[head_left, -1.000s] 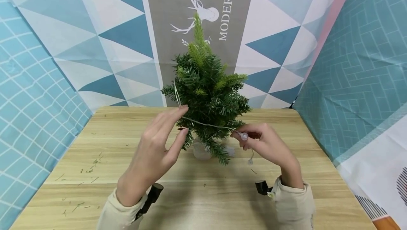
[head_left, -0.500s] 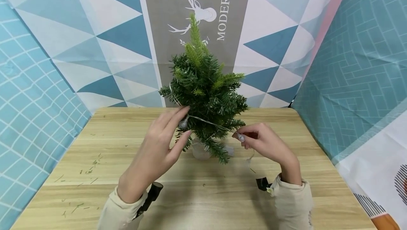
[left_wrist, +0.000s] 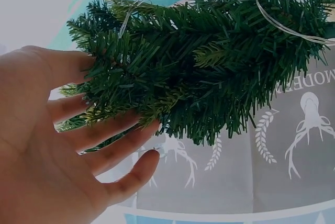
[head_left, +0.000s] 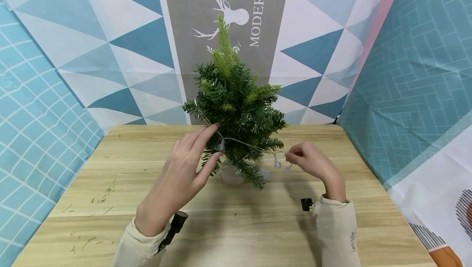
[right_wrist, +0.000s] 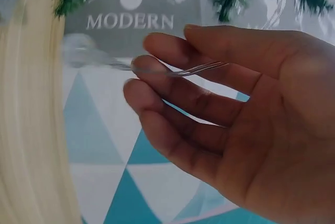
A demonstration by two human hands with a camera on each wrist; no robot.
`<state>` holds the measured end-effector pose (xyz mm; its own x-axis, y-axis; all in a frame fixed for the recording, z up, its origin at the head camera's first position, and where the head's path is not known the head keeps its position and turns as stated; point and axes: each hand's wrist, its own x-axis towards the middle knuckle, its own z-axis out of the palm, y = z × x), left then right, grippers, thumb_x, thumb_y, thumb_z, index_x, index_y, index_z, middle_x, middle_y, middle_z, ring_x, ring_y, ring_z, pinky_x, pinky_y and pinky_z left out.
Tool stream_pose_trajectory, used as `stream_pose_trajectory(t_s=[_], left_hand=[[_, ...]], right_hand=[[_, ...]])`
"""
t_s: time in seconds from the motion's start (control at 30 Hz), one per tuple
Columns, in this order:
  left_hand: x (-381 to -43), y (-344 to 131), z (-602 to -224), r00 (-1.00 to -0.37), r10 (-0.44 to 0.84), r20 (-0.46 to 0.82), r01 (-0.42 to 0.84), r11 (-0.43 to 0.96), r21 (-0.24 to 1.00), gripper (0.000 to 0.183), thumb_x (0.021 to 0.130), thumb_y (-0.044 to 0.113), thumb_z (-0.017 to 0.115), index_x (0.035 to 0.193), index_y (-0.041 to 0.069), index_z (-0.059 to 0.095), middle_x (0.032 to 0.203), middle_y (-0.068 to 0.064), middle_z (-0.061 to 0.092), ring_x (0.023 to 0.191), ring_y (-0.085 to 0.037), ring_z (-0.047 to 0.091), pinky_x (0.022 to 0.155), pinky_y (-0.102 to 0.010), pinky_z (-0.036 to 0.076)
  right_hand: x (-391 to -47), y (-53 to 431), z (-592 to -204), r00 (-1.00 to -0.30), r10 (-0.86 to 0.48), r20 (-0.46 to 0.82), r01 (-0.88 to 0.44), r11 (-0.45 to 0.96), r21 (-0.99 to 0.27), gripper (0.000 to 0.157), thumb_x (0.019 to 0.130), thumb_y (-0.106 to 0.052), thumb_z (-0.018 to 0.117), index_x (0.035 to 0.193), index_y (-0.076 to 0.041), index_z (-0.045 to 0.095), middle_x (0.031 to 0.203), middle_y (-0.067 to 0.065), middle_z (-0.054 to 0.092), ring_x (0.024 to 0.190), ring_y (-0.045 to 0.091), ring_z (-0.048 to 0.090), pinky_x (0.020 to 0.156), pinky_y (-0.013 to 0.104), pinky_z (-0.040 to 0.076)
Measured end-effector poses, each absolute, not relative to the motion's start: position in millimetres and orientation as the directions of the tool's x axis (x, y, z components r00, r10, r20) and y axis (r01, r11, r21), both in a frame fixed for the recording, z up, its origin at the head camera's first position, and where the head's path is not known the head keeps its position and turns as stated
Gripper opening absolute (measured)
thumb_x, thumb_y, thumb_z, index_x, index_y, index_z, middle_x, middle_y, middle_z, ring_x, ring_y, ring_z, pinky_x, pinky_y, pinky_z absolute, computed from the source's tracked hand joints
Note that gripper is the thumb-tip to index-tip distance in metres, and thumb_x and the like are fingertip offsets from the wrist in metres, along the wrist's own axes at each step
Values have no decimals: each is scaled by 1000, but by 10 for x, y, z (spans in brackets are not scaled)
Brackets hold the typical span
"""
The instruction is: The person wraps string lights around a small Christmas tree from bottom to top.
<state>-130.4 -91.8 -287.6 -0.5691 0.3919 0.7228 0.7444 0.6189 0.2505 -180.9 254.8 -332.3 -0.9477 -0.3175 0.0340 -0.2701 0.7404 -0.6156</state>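
Note:
A small artificial Christmas tree (head_left: 243, 111) stands upright at mid-table. A clear wire of string lights (head_left: 245, 143) runs across its lower front, with one bulb (head_left: 221, 146) against the branches and another bulb (head_left: 277, 163) dangling at the right. My left hand (head_left: 177, 176) lies along the tree's left side, fingers extended; in the left wrist view its fingers (left_wrist: 115, 127) reach among the green branches. Right of the tree, my right hand (head_left: 313, 162) pinches the wire. A blurred bulb (right_wrist: 81, 50) hangs off that strand beyond the fingertips in the right wrist view.
The tree's pale base (head_left: 232, 175) rests on the wooden table (head_left: 236, 234). Fallen needles (head_left: 107, 193) lie scattered at the left. A patterned cloth (head_left: 129, 25) with a deer print hangs behind the table, and blue cloths flank both sides.
My right hand has slid right along the wire, leaving a bulb hanging free beside the tree. The wire has settled closer against the branches. My left hand stays almost in place.

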Motion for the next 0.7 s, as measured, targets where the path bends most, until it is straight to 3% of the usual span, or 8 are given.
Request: stream_pose_trajectory(t_s=[0.27,0.37,0.47,0.53,0.6,0.7], left_hand=[[-1277,-947,-2830,-562,380,735,749,610,258,54,97,20,62,148,9,46,138,-12,57,126,-30,53,99,-53,44],[-1265,-954,-2805,-545,375,750,759,600,252,53,96,18,62,146,8,48,138,-13,57,126,-32,53,101,-53,44],[-1253,-968,-2787,-534,363,763,767,589,256,50,96,17,61,144,7,49,137,-12,57,125,-31,53,102,-51,44],[-1240,-986,-2780,-534,354,768,768,583,265,48,97,17,60,143,6,51,136,-11,58,125,-29,54,104,-48,43],[-1224,-1007,-2784,-536,348,770,768,579,273,46,97,16,59,141,6,52,136,-10,58,124,-28,54,105,-46,43],[-1205,-1050,-2810,-538,349,768,768,579,274,45,96,14,59,140,5,53,136,-10,58,123,-27,55,106,-43,42]], right_hand=[[-1849,2821,-3410,-979,-111,172,-200,705,-681,27,102,-25,58,102,-8,78,103,13,73,66,15,52,60,32,45],[-1837,2870,-3411,-973,-14,230,-191,610,-769,29,101,-28,60,107,-5,77,91,7,73,53,13,41,51,31,40],[-1833,2890,-3391,-962,42,271,-215,499,-839,32,100,-29,63,98,1,75,65,1,61,44,16,33,45,33,34],[-1836,2894,-3367,-957,49,285,-235,442,-866,32,99,-28,63,92,3,72,56,1,53,43,18,40,47,31,40],[-1850,2898,-3335,-950,49,310,-266,397,-878,30,99,-22,64,90,5,69,59,5,58,49,19,53,52,27,49],[-1877,2912,-3256,-935,18,355,-320,391,-863,22,100,-14,60,103,6,68,79,12,70,67,15,67,63,24,56]])
